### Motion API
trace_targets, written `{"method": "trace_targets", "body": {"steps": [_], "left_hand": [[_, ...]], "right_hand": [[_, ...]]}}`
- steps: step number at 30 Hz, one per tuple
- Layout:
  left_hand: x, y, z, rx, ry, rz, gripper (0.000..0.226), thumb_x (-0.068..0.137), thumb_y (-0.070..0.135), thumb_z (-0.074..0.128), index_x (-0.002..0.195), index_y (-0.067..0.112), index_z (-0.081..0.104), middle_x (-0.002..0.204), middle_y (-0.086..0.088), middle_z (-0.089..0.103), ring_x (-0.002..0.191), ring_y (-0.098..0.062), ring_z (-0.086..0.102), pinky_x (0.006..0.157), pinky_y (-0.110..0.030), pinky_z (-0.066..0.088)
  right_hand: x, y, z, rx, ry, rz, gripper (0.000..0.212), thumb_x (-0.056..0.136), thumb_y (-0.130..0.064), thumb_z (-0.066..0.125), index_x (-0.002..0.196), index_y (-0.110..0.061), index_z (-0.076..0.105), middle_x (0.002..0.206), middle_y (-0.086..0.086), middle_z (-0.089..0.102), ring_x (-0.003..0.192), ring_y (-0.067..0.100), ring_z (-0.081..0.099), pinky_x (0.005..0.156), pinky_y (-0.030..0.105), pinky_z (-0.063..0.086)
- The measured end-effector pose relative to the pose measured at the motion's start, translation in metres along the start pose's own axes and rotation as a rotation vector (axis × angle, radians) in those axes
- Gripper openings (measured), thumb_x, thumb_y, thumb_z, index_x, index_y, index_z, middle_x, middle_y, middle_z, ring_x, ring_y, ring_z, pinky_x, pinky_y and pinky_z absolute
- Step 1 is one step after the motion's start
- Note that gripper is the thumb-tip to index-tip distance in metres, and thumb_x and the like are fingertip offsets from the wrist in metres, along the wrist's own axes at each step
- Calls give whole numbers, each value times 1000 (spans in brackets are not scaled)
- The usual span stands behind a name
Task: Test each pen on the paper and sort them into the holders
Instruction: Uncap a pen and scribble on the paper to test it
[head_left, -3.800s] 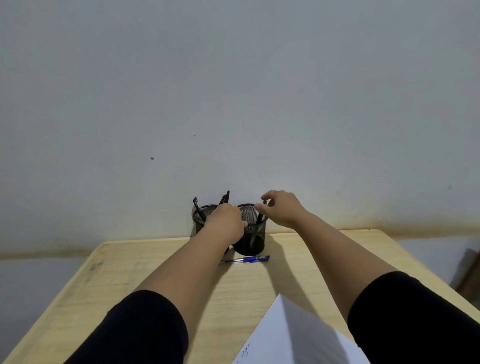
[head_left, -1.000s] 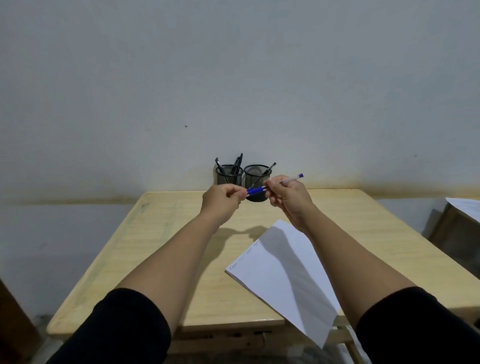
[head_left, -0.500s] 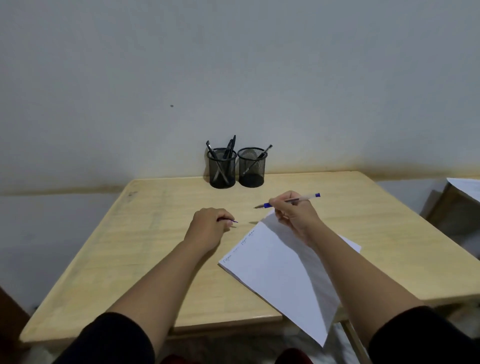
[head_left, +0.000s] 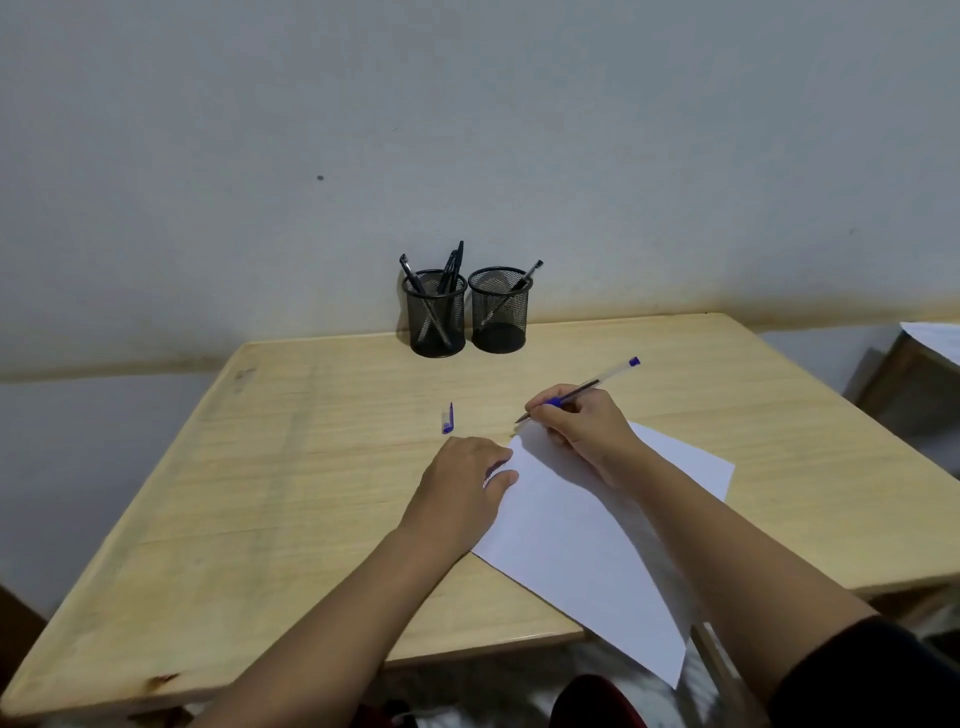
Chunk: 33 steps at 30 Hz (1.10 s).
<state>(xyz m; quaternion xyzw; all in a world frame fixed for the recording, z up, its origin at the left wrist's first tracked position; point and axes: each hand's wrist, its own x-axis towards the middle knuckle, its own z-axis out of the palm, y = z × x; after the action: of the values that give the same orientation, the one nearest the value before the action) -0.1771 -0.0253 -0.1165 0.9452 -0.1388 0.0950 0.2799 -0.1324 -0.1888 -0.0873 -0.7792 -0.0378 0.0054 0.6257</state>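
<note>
The right hand (head_left: 582, 426) grips the blue pen (head_left: 582, 389) in a writing hold, tip down right at the far corner of the paper (head_left: 587, 530), just right of centre frame. The left hand (head_left: 462, 483) lies flat with loose fingers, holding nothing, pressing the sheet's left edge. The nib sits at the very corner, so a stroke could run off onto the wooden table (head_left: 260, 493) and mark it. The near end of the sheet hangs past the table's front edge at lower right; if the left hand lifts, I'd say the paper could slide or swing under the pen.

The pen cap (head_left: 448, 419) lies alone on the wood, just beyond the left hand and apart from it. It looks small and round enough to roll or get knocked by a careless reach.

Up at centre frame, against the wall (head_left: 467, 130), stand two mesh holders touching side by side: the left holder (head_left: 435, 314) with several dark pens, the right holder (head_left: 500, 310) with one leaning pen. The path from paper to holders is open; only the cap lies near it.
</note>
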Motion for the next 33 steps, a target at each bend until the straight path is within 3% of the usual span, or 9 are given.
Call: {"method": "trace_targets", "body": {"steps": [7,17,23,27,33], "left_hand": [[0,-5,7,-28,49,0,35,91,33,55,122,18,59,124,7,60,120,-9,45,90,-8,23],[1,-6,8,-15,62,19,39,93,33,52,128,18,55,129,6,55,124,-7,40,90,-5,20],[1,-6,8,-1,56,21,39,93,33,51,129,18,55,129,7,54,123,-8,40,89,-5,19],[1,-5,8,1,53,24,38,93,33,51,128,17,56,129,5,55,123,-10,41,91,-8,22],[0,-5,8,-1,52,16,38,93,33,51,128,18,56,129,6,55,123,-9,41,92,-8,23]], "right_hand": [[5,11,7,-322,10,-93,18,85,-14,52,77,-3,63,57,-4,54,56,10,48,58,22,39],[4,12,10,-378,-34,-153,16,85,-9,52,74,-9,64,65,-4,58,60,7,50,55,10,39],[5,12,13,-372,-8,-157,16,85,-9,52,77,-5,66,69,4,61,63,12,51,53,10,39],[5,13,12,-367,10,-159,16,84,-9,52,77,-5,66,67,3,60,63,12,52,57,17,41],[5,13,13,-377,40,-176,15,84,-9,53,75,-4,65,64,2,59,58,9,49,51,10,38]]}}
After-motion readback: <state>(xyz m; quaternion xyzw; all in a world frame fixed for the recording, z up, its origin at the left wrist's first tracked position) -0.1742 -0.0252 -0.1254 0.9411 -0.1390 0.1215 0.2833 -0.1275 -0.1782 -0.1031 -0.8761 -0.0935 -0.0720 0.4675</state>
